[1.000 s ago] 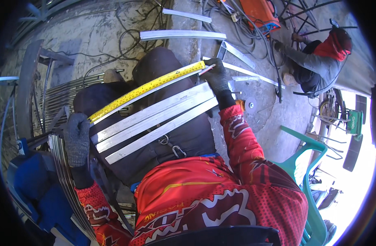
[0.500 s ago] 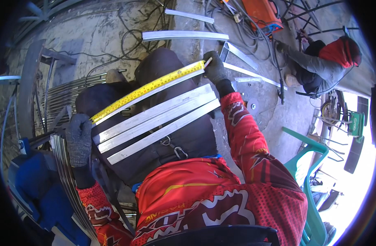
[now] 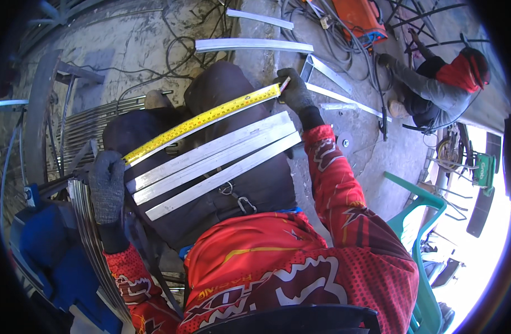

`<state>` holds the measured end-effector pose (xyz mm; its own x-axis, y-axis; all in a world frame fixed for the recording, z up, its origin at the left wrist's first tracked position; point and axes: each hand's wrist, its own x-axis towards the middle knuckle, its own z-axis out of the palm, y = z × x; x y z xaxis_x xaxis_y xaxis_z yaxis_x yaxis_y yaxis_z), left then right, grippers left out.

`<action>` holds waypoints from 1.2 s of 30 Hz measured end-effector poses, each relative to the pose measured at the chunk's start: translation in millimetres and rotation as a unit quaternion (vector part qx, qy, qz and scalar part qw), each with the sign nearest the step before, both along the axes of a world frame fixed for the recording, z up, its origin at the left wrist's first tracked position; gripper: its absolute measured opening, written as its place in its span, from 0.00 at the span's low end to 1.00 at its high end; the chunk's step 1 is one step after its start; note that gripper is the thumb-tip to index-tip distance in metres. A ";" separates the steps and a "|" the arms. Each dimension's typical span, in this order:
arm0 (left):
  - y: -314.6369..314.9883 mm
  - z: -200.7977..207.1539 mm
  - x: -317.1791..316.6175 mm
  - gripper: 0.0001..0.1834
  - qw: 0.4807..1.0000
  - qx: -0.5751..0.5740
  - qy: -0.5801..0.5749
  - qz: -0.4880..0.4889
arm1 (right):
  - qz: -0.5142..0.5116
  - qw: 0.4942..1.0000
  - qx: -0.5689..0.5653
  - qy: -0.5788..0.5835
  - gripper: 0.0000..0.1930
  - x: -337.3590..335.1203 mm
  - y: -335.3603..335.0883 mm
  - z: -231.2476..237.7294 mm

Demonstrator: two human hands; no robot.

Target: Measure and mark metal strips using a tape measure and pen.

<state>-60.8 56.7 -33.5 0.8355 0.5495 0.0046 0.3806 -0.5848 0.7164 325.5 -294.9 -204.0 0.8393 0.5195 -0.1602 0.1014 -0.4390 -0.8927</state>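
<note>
A yellow tape measure [image 3: 205, 118] is stretched in a slant above my thighs, along a pale metal strip whose edge shows beneath it. At its left end my left hand [image 3: 107, 186], in a dark grey glove, is closed on the tape and strip. My right hand [image 3: 294, 92], gloved too, grips the other end; a small pale, reddish-tipped piece sticks out by its fingers, too small to name. Several flat silvery metal bars [image 3: 211, 160] lie across my lap, nearer my body than the tape. The tape's case is not visible.
More metal bars [image 3: 254, 45] lie on the floor ahead, near cables and an orange machine [image 3: 358, 19]. A co-worker [image 3: 442, 83] crouches at far right. A green plastic chair [image 3: 417, 195] stands right; a blue object [image 3: 57, 250] and metal rods [image 3: 85, 214] are left.
My right hand has shifted slightly right, and the small piece at its fingers is tilted differently. My left hand stays at the tape's end. The co-worker's far arm has risen.
</note>
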 end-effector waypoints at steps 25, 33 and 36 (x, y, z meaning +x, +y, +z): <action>-0.9 -5.6 -2.0 0.03 1.000 -0.013 -0.011 0.007 | -0.033 0.996 0.085 -0.014 0.24 -22.1 -3.0 12.6; -4.0 0.0 1.4 0.03 1.000 -0.015 0.008 0.015 | -0.023 0.993 0.112 -0.005 0.26 -24.4 1.8 21.1; -1.8 -0.6 -0.4 0.03 1.000 -0.019 0.006 0.011 | 0.000 0.993 0.115 -0.030 0.26 -30.6 9.3 34.0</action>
<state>-61.2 55.0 -34.0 0.8229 0.5675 -0.0265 0.4023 -0.5491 0.7325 294.9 -285.6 -170.0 0.8437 0.5366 0.0129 0.1571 -0.2240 -0.9619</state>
